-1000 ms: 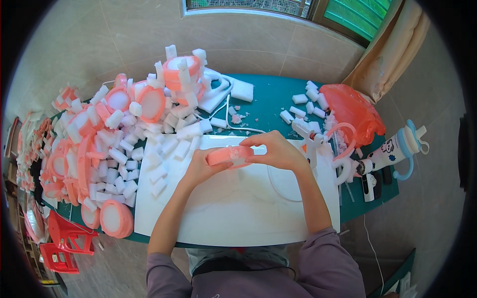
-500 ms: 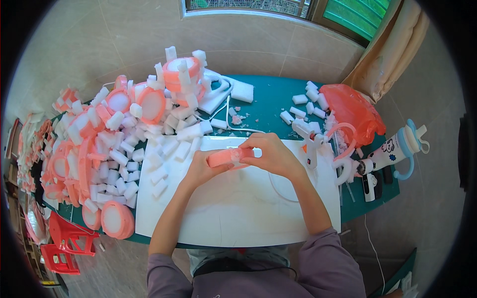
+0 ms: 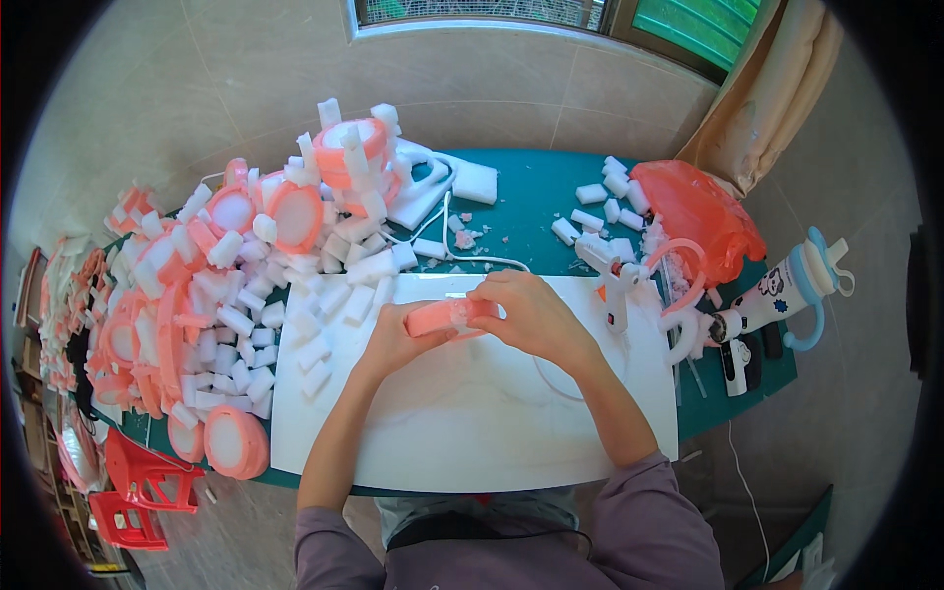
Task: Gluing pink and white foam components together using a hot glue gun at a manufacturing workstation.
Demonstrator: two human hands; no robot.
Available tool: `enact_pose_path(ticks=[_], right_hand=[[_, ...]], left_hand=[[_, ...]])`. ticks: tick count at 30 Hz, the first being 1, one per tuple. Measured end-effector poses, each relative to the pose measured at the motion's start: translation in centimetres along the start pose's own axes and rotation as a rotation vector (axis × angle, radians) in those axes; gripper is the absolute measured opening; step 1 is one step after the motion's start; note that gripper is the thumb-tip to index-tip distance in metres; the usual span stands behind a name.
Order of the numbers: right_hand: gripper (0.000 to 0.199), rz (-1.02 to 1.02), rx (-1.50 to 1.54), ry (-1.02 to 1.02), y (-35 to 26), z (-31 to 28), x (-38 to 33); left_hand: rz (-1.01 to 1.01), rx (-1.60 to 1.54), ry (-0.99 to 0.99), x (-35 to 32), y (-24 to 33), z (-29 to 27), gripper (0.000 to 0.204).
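Both hands hold the pink ring (image 3: 447,317) over the white board (image 3: 472,433), left hand (image 3: 401,339) gripping its left end and right hand (image 3: 526,313) maybe pinching its right end, so it lies sideways between them, near the glue gun (image 3: 612,283).

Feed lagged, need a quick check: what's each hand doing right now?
Left hand: closed on the left end of the pink foam piece.
Right hand: closed over its right end.

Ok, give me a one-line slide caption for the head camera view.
Both hands, left hand and right hand, hold a pink foam piece over a white board, foam blocks heaped alongside.
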State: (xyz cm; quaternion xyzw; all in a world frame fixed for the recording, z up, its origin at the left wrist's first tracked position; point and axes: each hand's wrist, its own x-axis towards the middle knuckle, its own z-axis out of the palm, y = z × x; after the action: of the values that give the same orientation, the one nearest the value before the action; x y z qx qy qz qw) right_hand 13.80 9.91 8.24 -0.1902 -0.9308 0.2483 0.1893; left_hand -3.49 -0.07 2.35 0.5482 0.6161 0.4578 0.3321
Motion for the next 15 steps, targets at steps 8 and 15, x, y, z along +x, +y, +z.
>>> enact_pose_path(ticks=[8,15], right_hand=[[0.017,-0.012,-0.017,0.016,-0.15,0.11,-0.05],[0.017,-0.013,-0.026,0.006,-0.11,0.17,-0.05]], left_hand=[[-0.011,0.017,0.007,0.07,0.03,-0.06,0.031],[0.004,0.001,0.003,0.03,0.01,-0.09,0.031]])
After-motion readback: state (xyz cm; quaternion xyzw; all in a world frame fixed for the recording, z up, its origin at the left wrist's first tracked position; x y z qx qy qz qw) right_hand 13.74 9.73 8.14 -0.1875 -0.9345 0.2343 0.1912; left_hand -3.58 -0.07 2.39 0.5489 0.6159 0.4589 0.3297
